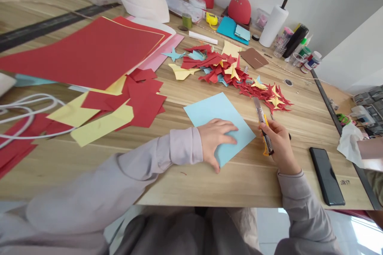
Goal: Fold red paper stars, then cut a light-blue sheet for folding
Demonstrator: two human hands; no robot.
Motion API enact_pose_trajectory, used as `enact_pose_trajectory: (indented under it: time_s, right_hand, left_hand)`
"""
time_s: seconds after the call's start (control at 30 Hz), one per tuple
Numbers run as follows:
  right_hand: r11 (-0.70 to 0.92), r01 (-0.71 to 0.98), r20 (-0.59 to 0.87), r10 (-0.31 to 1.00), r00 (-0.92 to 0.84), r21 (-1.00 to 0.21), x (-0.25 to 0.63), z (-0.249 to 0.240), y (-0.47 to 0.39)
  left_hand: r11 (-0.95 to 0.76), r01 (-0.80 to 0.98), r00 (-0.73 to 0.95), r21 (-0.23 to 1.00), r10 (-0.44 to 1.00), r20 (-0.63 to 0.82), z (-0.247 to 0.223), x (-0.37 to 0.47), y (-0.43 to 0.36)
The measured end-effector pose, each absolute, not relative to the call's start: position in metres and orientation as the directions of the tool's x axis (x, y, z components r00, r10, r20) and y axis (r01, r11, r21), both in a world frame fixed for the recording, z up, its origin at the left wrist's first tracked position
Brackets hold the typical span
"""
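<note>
A square of light blue paper [220,107] lies flat on the wooden table near its front edge, one corner pointing away from me. My left hand [218,140] rests on it with the fingers spread. To the right of the paper, my right hand [279,143] is closed around a utility knife [265,133] with a yellow and black body, its blade end pointing away from me. Something dark pokes out by the right fingers, too small to name. Beyond the blue square lies a pile of folded red, yellow and blue paper stars [233,69].
Large red sheets [89,51] and red and yellow offcuts [143,99] cover the left side, beside a white cable [32,107]. A black phone [326,176] lies at the right. Bottles [311,62], a yellow tape measure [211,19] and a brown paper square [254,58] are farther back.
</note>
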State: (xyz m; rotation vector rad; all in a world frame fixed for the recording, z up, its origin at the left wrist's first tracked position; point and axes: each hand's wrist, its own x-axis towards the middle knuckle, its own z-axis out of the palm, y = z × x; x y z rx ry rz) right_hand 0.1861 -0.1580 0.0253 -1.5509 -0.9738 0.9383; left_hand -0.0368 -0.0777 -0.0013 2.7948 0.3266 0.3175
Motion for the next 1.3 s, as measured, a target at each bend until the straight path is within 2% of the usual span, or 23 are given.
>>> enact_pose_trajectory:
  time_s: [0.1,0.4,0.53,0.73,0.87,1.0,1.3]
  right_hand:
    - [-0.156,0.118,-0.103,0.924,0.367,-0.981,0.186,0.025,-0.158]
    - [-0.179,0.092,-0.132,0.917,0.377,-0.98,0.186,0.027,-0.158]
    - [-0.174,0.091,-0.128,0.917,0.377,-0.98,0.186,0.026,-0.157]
    - [-0.187,0.06,-0.149,0.908,0.392,-0.981,0.185,0.027,-0.157]
    - [-0.184,0.061,-0.144,0.903,0.404,-0.981,0.185,0.028,-0.157]
    - [-0.172,0.051,-0.138,0.906,0.4,-0.984,0.186,0.027,-0.158]
    - [-0.025,0.105,0.012,0.941,0.338,-0.994,0.187,0.025,-0.159]
  left_hand:
    - [-0.919,0.135,0.964,0.37,0.208,0.166,-0.004,-0.038,-0.074]
    - [-0.917,0.032,0.937,0.398,0.166,0.308,-0.005,-0.041,-0.074]
    - [-0.905,0.01,0.942,0.426,0.152,0.3,-0.005,-0.044,-0.07]
    - [-0.876,0.081,0.889,0.475,0.279,0.363,0.0,-0.047,-0.057]
    - [-0.854,0.08,0.878,0.514,0.304,0.37,0.007,-0.051,-0.055]
    - [-0.824,0.159,0.831,0.544,0.409,0.376,0.01,-0.051,-0.054]
    - [-0.81,0.369,0.637,0.455,0.577,0.511,0.008,-0.052,-0.043]
